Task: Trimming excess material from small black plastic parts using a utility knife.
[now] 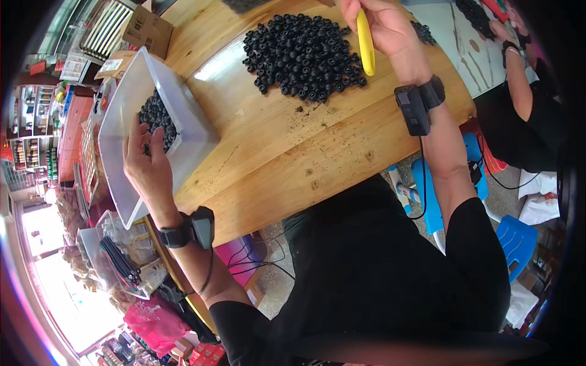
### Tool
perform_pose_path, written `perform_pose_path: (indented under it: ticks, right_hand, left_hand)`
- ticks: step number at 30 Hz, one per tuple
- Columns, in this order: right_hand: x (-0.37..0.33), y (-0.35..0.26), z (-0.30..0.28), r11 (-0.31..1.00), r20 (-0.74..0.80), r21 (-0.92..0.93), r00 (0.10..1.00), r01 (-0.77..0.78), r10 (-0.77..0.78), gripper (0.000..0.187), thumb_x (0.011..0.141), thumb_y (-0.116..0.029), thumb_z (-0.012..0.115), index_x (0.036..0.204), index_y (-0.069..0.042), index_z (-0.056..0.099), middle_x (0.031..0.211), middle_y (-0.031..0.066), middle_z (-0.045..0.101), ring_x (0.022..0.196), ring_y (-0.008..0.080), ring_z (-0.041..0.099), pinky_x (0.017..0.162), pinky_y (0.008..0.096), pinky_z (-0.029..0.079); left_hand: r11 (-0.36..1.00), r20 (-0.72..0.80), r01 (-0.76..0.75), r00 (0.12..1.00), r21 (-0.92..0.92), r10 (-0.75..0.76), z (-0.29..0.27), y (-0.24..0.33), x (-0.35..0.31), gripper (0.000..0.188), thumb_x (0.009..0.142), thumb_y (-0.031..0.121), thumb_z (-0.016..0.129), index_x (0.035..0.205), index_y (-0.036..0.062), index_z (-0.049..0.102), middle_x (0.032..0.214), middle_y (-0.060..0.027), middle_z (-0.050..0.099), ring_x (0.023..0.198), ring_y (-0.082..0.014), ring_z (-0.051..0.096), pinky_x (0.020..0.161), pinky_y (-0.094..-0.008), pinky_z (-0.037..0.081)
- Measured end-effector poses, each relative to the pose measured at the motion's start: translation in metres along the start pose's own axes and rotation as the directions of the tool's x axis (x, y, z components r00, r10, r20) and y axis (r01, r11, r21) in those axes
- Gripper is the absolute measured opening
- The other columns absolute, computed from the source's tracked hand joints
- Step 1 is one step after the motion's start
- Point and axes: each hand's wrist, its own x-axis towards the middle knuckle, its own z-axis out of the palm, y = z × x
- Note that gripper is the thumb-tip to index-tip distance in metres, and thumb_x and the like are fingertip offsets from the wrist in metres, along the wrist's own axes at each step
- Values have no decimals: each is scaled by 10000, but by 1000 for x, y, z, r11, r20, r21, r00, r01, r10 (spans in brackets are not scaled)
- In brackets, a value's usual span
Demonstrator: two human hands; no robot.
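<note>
My left hand reaches over the rim of a translucent plastic bin, its fingers and thumb apart. Just beyond the fingertips, inside the bin, lie many small round black parts. A dark spot shows between thumb and fingers; whether it is a part in the bin or one touched by the hand I cannot tell. My right hand is closed around a long, narrow yellow tool that points down toward the table. Beside it a heap of black parts with holes is spread on the wooden table.
Brown crumbs are scattered before the heap. At the right, another person's hand is near more black parts on a marble-patterned table. A cardboard box stands beyond the bin; blue stools are at the right.
</note>
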Motion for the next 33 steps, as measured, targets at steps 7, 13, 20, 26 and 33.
perform_pose_path:
  ticks: [7,13,20,26,33]
  right_hand:
    - [-30,-26,27,976,23,174,990,132,-138,261,951,-77,497,1178,53,486,1086,143,575,966,257,601,851,341,542]
    - [-48,-10,-35,954,-234,-285,958,94,-164,262,982,-163,447,1141,19,550,975,100,600,796,192,596,674,297,503]
    - [-70,-13,-6,993,-42,-111,998,50,-55,277,979,-188,466,1148,9,563,939,59,610,749,151,582,630,278,493]
    - [-75,-26,-37,970,-82,-242,997,-31,11,389,961,-143,507,1322,-18,435,995,64,597,780,131,572,626,237,486]
    - [-66,-22,-44,951,-184,-298,982,-87,33,388,966,-167,505,1317,-15,437,972,49,574,763,120,555,604,223,472]
  left_hand:
    - [905,2,-422,906,-46,422,40,74,-36,381,744,27,707,1117,34,631,999,-111,637,928,-272,593,800,-367,473]
    - [763,183,-490,778,-422,601,117,126,-66,456,699,58,689,1139,9,580,1057,-120,602,989,-277,566,856,-395,448]
    - [579,165,-746,558,-329,813,165,173,-58,448,781,246,629,1162,24,553,1199,-99,551,1185,-260,473,1009,-450,358]
    - [665,245,-718,620,-206,746,192,166,-44,560,841,433,577,1242,46,527,1290,-93,512,1271,-280,400,1053,-534,264]
    - [745,274,-642,695,-179,665,184,144,-44,575,836,449,581,1272,80,511,1368,-87,457,1297,-293,373,1066,-551,229]
